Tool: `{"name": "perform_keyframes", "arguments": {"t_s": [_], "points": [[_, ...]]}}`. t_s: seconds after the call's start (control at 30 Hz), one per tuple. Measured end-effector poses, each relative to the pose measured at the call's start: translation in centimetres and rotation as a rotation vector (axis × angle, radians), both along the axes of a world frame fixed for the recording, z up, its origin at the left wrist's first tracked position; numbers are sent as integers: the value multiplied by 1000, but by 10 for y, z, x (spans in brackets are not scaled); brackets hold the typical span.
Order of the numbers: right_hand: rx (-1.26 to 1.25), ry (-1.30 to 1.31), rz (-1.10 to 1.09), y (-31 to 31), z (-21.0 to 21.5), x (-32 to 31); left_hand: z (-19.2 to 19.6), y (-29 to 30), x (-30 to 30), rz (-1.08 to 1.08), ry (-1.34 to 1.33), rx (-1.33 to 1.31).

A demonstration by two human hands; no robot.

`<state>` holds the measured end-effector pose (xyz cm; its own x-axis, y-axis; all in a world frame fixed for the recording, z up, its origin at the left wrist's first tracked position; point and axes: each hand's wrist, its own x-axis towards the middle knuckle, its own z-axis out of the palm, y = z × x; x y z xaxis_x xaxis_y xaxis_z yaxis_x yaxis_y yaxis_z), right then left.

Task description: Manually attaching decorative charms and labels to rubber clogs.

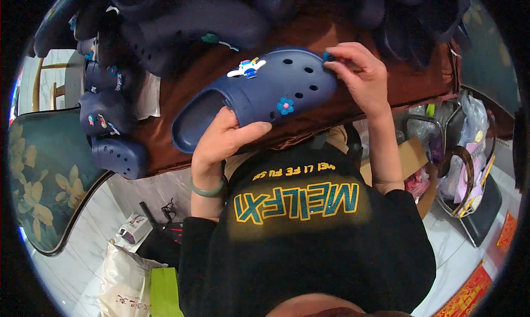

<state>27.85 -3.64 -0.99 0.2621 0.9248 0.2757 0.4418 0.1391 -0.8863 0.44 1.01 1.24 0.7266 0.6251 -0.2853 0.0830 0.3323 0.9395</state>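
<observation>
Clog (259, 93): held above the tabletop (408, 80), lying slantwise, toe to the right, heel opening to the lower left. Left hand (223, 140): placed under the heel end. Right hand (359, 77): set at the toe end, fingertips touching a small charm (328, 56) there. Two charms (one (247, 67) near the upper edge, one (285, 105) nearer the person) are seated on the clog's upper. Further clogs (110, 113): stacked along the tabletop's left edge; more are piled behind. Chair (49, 173): left of the tabletop. Bags (469, 151): on the floor, right.
</observation>
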Motion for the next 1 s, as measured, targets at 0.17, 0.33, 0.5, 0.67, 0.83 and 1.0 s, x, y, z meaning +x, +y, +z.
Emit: {"name": "perform_keyframes", "arguments": {"t_s": [0.17,0.33,0.5,0.67,0.83,1.0], "points": [[144,-369,201,27,12,-19,-1,-2,1,-9,-56,-59],[109,-387,242,35,12,-25,-1,0,2,-36,-57,-68],[62,-470,296,28,15,-24,-9,0,1,-74,-28,-131],[126,-740,292,20,16,-26,-4,-1,7,-27,-94,-69],[115,-672,259,13,11,-31,4,3,2,-73,-34,-93],[23,-15,-193,7,-17,16,0,-2,3,-20,-53,-68]]}}
